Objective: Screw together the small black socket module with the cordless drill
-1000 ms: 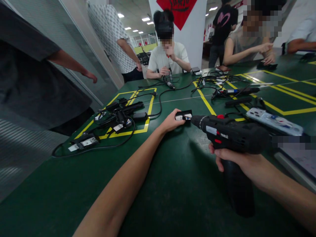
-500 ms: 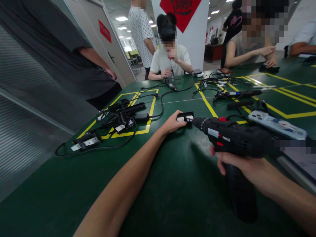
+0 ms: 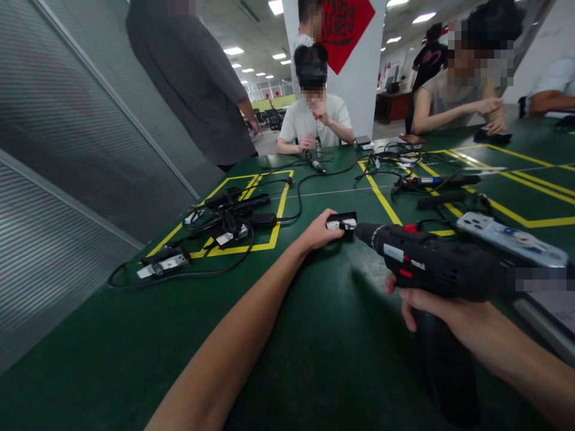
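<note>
A black cordless drill (image 3: 426, 258) with red accents is in my right hand (image 3: 433, 305), its fingers wrapped round the handle and its chuck pointing left. My left hand (image 3: 321, 230) grips the left end of a small black box-shaped part (image 3: 345, 215) with white pieces and what look like wires inside. The part sits at the table surface. The drill's front end is right by the part's right end; I cannot tell whether they touch.
The green table (image 3: 278, 323) bears yellow tape outlines. Black adapters and cables (image 3: 229, 218) lie tangled at left; a power strip (image 3: 168, 263) lies nearer. At right are a clear plastic case (image 3: 512, 239) and more cables (image 3: 398, 152). A co-worker (image 3: 317, 117) sits opposite; another person (image 3: 193, 84) stands at left.
My view has shifted, so the table things appear slightly lower and to the right. Both hands keep their holds. The person standing at left appears farther right.
</note>
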`<state>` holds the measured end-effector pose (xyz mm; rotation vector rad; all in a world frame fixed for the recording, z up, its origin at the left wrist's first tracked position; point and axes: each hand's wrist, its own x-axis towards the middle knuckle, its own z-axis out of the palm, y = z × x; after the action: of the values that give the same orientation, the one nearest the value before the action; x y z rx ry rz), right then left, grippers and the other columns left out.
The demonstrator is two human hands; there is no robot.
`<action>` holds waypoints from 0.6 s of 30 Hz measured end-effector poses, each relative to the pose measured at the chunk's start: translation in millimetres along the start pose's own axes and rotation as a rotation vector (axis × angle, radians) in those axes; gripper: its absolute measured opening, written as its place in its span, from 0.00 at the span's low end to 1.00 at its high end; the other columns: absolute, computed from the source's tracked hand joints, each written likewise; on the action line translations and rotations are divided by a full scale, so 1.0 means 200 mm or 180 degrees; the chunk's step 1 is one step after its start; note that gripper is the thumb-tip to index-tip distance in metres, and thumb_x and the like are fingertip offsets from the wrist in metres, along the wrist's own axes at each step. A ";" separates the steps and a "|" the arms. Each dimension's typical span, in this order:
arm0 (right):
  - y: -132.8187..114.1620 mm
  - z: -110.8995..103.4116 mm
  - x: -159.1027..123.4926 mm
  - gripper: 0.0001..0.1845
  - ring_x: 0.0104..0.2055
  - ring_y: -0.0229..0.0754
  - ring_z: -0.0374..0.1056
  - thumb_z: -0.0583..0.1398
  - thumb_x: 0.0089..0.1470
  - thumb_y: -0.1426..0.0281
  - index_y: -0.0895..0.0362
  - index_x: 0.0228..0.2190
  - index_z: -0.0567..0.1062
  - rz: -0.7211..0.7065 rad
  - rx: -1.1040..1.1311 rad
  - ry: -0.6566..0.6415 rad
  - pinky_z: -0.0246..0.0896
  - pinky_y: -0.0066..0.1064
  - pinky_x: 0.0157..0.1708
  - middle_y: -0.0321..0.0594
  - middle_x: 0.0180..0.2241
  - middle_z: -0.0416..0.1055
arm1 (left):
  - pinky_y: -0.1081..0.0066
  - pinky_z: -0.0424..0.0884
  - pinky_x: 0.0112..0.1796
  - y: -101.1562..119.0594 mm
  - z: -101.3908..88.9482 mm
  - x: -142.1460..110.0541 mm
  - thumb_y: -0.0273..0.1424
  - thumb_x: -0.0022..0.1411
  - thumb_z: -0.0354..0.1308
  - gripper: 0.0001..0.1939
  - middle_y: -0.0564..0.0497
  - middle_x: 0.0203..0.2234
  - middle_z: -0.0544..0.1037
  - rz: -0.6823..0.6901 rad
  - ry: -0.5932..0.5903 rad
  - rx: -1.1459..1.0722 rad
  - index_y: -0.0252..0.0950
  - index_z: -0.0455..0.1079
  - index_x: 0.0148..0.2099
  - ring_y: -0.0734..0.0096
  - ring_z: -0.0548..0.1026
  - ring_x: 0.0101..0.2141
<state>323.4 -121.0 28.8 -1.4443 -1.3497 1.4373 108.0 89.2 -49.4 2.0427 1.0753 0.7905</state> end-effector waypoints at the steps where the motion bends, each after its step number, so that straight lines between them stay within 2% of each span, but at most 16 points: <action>1: 0.00 0.00 0.00 0.07 0.22 0.37 0.66 0.59 0.53 0.62 0.51 0.32 0.74 0.0001 0.0039 0.0011 0.56 0.32 0.27 0.27 0.18 0.71 | 0.74 0.65 0.34 0.00 0.00 0.00 0.34 0.50 0.60 0.22 0.53 0.34 0.71 -0.0008 0.0006 0.0001 0.36 0.63 0.47 0.73 0.69 0.33; 10: -0.02 0.01 -0.01 0.08 0.20 0.38 0.66 0.61 0.49 0.61 0.52 0.30 0.74 0.0006 0.0088 0.0154 0.57 0.32 0.25 0.29 0.17 0.70 | 0.75 0.65 0.33 0.01 0.00 -0.01 0.33 0.49 0.60 0.22 0.53 0.33 0.72 -0.0047 0.0030 -0.0014 0.35 0.63 0.48 0.74 0.69 0.32; 18: 0.01 0.00 0.01 0.08 0.22 0.37 0.67 0.59 0.54 0.63 0.52 0.32 0.75 -0.0073 0.0090 0.0019 0.55 0.33 0.28 0.28 0.19 0.72 | 0.74 0.66 0.35 0.01 0.00 0.00 0.33 0.49 0.60 0.23 0.52 0.35 0.72 -0.0033 0.0054 0.0056 0.35 0.63 0.48 0.73 0.69 0.33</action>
<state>324.1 -120.2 25.8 -1.4095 -1.3332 1.4308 108.1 88.2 -48.6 2.0470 1.1051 0.7973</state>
